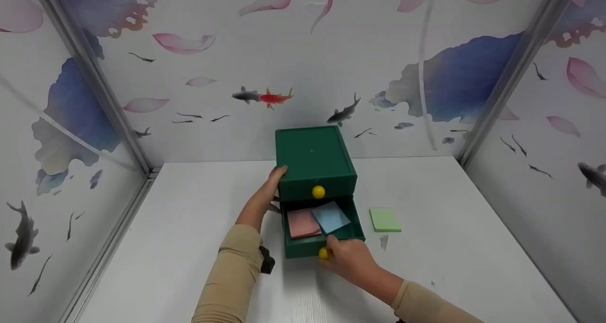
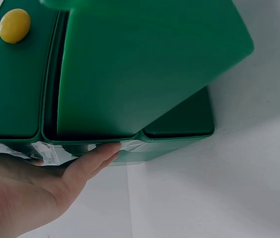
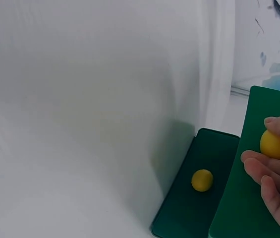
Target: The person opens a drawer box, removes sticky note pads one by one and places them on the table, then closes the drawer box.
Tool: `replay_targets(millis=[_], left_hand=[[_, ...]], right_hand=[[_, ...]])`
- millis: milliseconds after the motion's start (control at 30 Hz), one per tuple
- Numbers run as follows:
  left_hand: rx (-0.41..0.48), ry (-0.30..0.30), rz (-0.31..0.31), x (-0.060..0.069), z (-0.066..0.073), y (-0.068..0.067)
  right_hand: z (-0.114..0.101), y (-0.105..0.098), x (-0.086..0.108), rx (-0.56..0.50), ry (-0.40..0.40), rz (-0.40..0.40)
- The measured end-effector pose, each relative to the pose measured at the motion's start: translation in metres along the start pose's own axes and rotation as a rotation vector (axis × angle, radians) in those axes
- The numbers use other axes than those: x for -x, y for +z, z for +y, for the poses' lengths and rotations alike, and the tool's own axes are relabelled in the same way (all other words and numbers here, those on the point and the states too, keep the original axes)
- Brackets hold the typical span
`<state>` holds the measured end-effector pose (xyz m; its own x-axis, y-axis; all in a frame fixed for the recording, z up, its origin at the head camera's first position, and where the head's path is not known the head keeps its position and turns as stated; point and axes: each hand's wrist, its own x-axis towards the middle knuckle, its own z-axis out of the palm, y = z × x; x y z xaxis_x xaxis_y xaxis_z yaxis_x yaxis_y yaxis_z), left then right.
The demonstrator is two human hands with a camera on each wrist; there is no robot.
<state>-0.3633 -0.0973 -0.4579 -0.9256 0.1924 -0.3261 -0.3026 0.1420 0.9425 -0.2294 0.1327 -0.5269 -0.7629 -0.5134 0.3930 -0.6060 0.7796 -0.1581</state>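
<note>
A green drawer cabinet [image 1: 312,152] stands against the back wall, with one drawer [image 1: 298,251] pulled out below the top one. Inside lie a pink note pad [image 1: 303,223] and a blue one [image 1: 330,217], the blue partly over the pink. My right hand [image 1: 352,261] pinches that drawer's yellow knob [image 3: 274,144] between thumb and fingers. Against the cabinet's left side rests my left hand [image 1: 262,195]; in the left wrist view its fingers [image 2: 92,161] lie nearly straight along the side.
A green note pad [image 1: 385,219] lies on the white table [image 1: 189,266] to the right of the open drawer. Printed wall panels [image 1: 293,53] enclose the back and both sides. In the right wrist view a lower closed drawer [image 3: 194,208] shows its yellow knob.
</note>
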Motion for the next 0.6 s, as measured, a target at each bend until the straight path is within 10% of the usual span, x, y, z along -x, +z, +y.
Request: replay_targets(millis=[600], left_hand=[[0.007,0.004,0.002,-0.001,-0.001,0.000]], right_hand=[[-0.011,-0.008,0.013,-0.009,0.003,-0.087]])
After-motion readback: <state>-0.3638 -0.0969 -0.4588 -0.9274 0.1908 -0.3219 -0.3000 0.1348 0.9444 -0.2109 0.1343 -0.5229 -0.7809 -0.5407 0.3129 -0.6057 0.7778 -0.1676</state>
